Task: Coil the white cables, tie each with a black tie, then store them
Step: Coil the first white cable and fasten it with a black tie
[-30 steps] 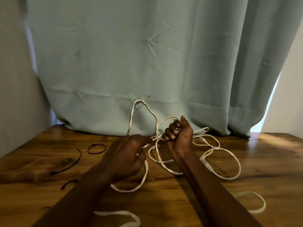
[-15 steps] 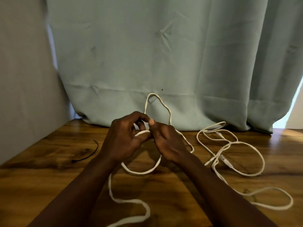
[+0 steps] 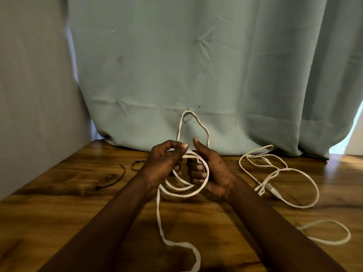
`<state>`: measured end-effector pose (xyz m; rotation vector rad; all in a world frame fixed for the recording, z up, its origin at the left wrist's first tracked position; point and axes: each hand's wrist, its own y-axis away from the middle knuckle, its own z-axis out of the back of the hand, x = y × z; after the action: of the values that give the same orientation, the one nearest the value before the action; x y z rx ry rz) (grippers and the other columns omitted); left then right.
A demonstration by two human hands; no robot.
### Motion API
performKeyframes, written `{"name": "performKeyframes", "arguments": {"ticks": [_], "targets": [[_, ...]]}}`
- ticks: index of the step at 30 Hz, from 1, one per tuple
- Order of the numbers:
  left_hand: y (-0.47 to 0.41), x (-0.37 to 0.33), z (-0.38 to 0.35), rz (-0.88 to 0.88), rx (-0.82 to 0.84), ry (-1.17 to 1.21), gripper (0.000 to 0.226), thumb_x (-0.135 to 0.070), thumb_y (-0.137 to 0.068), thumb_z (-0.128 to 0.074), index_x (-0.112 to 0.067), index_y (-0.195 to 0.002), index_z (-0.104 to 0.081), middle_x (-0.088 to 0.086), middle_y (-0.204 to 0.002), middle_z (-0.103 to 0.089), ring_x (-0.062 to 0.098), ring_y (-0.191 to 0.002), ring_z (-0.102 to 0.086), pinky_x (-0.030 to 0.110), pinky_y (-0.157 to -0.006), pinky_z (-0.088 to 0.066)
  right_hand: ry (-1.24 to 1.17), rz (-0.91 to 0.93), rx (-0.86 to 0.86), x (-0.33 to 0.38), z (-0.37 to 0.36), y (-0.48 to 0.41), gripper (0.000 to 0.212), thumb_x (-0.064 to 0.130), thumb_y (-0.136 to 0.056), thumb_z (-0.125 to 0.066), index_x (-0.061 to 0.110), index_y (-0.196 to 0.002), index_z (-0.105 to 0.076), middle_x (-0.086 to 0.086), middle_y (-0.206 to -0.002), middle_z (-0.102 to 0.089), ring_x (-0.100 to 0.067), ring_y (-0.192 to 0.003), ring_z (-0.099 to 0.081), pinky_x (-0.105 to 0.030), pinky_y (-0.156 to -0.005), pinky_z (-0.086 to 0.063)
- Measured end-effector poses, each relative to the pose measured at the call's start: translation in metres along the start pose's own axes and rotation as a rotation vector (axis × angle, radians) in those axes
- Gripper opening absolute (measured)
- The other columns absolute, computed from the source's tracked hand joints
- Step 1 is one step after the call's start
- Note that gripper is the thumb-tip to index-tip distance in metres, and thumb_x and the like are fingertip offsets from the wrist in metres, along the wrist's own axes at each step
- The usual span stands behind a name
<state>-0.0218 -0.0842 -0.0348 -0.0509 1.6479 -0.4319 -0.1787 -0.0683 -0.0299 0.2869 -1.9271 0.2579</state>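
Observation:
A flat white cable (image 3: pixel 183 193) hangs in two or three loops between my hands above the wooden table (image 3: pixel 59 213). My right hand (image 3: pixel 208 173) grips the bundled loops with curled fingers, thumb up. My left hand (image 3: pixel 166 163) pinches the same cable at the top of the loops. One loop stands up behind my hands against the curtain, and a loose tail trails down toward the near edge. A second white cable (image 3: pixel 279 177) lies tangled on the table to the right. Black ties (image 3: pixel 115 179) lie at the left, one of them a small ring (image 3: pixel 137 164).
A pale green curtain (image 3: pixel 196 75) hangs along the back edge of the table. A grey wall (image 3: pixel 35 95) closes the left side. Another white loop (image 3: pixel 330 232) lies at the near right. Daylight shows past the curtain at the far right.
My hands have drawn slightly apart and the cable now hangs in more loops below them. My right hand has turned palm-in around the bundle. The view has shifted little.

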Motion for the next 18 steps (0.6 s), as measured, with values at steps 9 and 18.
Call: {"name": "performKeyframes", "arguments": {"ticks": [9,18], "targets": [[-0.002,0.002,0.01,0.15,0.18,0.183,0.044,-0.046,-0.086,-0.068,-0.011,-0.11,-0.076,-0.003,-0.055,-0.038,0.006,-0.039,-0.032,0.02,-0.041,-0.036,0.053,-0.029,0.005,0.0,0.002,-0.002,0.064,0.026,-0.107,-0.042,0.02,-0.048,-0.068,0.005,-0.044,-0.051,-0.003,-0.031,-0.03,-0.018,-0.04,-0.014],[0.0,0.01,0.002,0.23,0.274,0.394,0.034,-0.018,-0.091,-0.064,0.004,-0.117,-0.067,0.009,-0.075,-0.062,0.018,-0.064,-0.062,0.027,-0.065,-0.059,-0.285,0.001,-0.116,0.005,0.023,-0.006,0.045,0.041,-0.094,-0.057,0.02,-0.059,-0.04,0.004,-0.039,-0.032,-0.009,-0.026,-0.031,-0.014,-0.029,-0.022]]}}
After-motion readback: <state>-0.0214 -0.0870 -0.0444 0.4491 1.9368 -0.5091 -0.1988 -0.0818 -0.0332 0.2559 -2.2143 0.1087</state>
